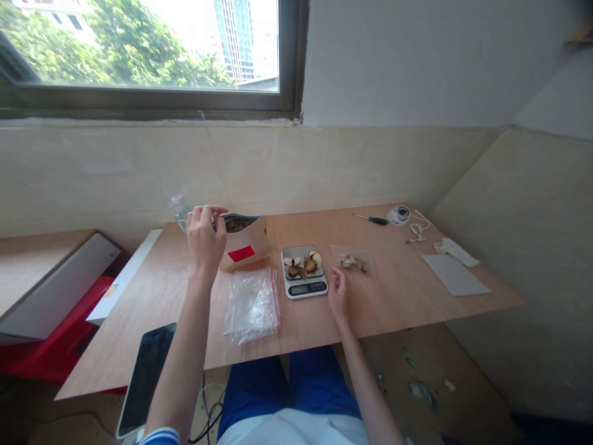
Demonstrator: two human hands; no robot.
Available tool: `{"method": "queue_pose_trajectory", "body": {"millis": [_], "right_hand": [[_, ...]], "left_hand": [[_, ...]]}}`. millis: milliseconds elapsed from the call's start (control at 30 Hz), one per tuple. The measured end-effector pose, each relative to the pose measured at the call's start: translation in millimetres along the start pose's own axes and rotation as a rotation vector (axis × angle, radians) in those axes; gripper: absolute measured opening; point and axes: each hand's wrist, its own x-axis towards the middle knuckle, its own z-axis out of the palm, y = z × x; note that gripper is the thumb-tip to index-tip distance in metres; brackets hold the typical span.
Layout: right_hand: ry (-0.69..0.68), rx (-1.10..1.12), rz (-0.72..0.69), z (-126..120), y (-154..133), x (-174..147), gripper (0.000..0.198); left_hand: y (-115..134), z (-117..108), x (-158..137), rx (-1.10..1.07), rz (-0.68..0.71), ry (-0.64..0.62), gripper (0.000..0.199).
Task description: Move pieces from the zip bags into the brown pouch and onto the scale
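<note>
My left hand (207,238) is at the left rim of a brown kraft paper bag (252,247) with a red label, its fingers bent around the edge. Dark dried pieces show in the bag's open mouth. Beside a white kitchen scale (304,289), my right hand (338,292) rests on the table with its fingers curled and nothing visible in them. Several dried mushrooms (311,262) lie on the scale's plate; its display is too small to read. Just beyond my right hand lies a small clear plastic bag (354,259) with dried mushroom pieces in it.
A stack of clear zip bags (254,306) lies in front of the paper bag. A tablet (147,374) sits at the table's left front. Behind my left hand stands a clear bottle (178,210). A screwdriver (377,220), white camera (399,215) and white sheet (454,275) are at right.
</note>
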Motion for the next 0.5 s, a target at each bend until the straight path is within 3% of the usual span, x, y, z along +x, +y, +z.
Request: {"method": "queue_pose_trajectory", "body": {"millis": [100, 167, 333, 500], "right_hand": [[0.021, 0.001, 0.001, -2, -1, -1, 0.029], [0.035, 0.009, 0.005, -4, -2, -2, 0.028], [0.039, 0.017, 0.027, -7, -6, -5, 0.026], [0.021, 0.017, 0.038, -7, -8, -6, 0.026]], "left_hand": [[8, -3, -24, -0.054, -0.032, 0.126, 0.020], [16, -2, -51, -0.119, -0.061, 0.122, 0.019], [20, 14, -133, -0.265, -0.201, -0.306, 0.017], [10, 24, -184, -0.307, -0.334, -0.474, 0.018]]}}
